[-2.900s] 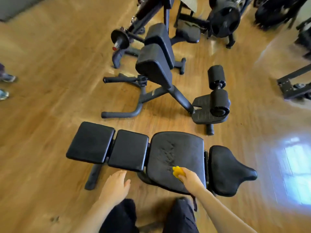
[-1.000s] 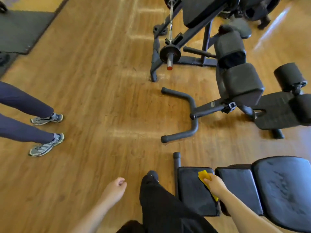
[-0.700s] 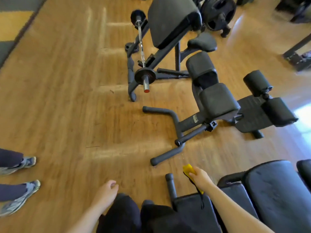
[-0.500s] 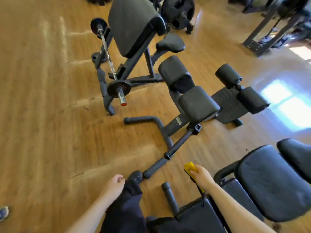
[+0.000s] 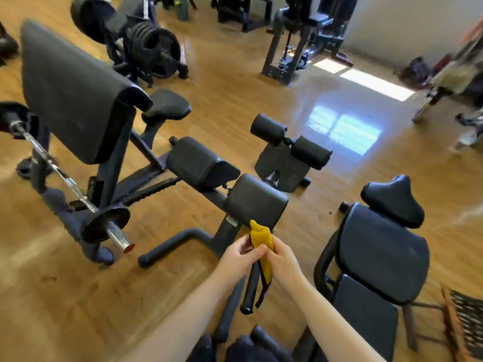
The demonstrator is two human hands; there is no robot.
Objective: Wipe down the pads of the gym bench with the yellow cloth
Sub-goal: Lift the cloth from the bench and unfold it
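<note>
The yellow cloth (image 5: pixel 261 241) is held up in front of me, pinched from both sides. My left hand (image 5: pixel 239 259) grips its left edge and my right hand (image 5: pixel 283 262) holds its right side. A dark strap hangs down from the cloth. The gym bench (image 5: pixel 381 254) with black pads stands to the right of my hands, its seat pad (image 5: pixel 393 201) at the far end. Neither hand touches the bench.
A back-extension machine with black pads (image 5: pixel 254 201) stands just beyond my hands. A preacher curl bench (image 5: pixel 73 92) with a loaded barbell (image 5: pixel 104 226) is at the left. Weight plates and other machines fill the back. The floor is wood.
My left hand has come up and taken hold of the cloth beside my right hand. The cloth has left the bench pads, and my view has swung up and to the right.
</note>
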